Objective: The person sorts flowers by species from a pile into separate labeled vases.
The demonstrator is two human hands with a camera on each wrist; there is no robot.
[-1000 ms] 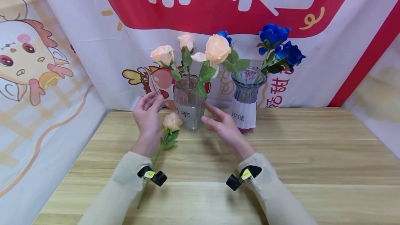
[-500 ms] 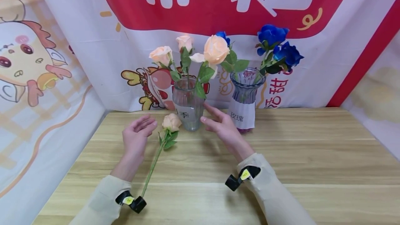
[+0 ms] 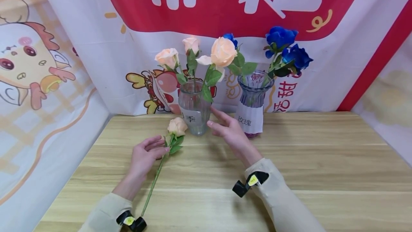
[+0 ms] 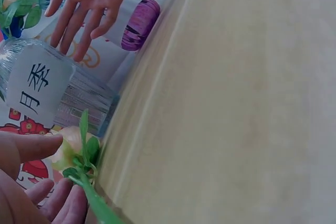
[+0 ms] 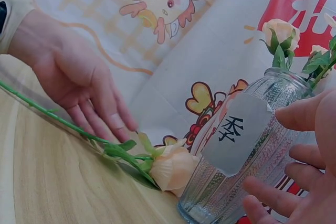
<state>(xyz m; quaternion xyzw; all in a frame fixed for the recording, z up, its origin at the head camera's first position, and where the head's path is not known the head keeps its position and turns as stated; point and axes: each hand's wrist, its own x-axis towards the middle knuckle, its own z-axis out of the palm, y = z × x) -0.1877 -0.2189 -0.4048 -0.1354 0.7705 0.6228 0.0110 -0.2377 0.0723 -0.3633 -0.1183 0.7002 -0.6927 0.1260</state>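
Observation:
A peach rose (image 3: 177, 127) lies on the table, its leafy green stem running toward the front edge. My left hand (image 3: 145, 156) is at the upper stem beside the leaves. In the left wrist view its thumb stands apart from the fingers, and the fingertips are right at the stem (image 4: 98, 203). My right hand (image 3: 232, 133) is at the right side of a ribbed clear glass vase (image 5: 247, 145), fingers spread loosely along it. That vase carries a white paper label (image 4: 39, 82) with black characters and holds several upright peach roses (image 3: 223, 51).
To the right stands a bluish glass vase (image 3: 253, 94) with a white label and several blue roses (image 3: 281, 38). Behind both vases hangs a printed cloth (image 3: 112, 60), red and white with cartoon figures. The wood-grain table (image 3: 322, 160) stretches to the right and front.
My left hand has come down from beside the clear vase, first out to the left, then in to the lying rose's stem. The right hand stays by the vase.

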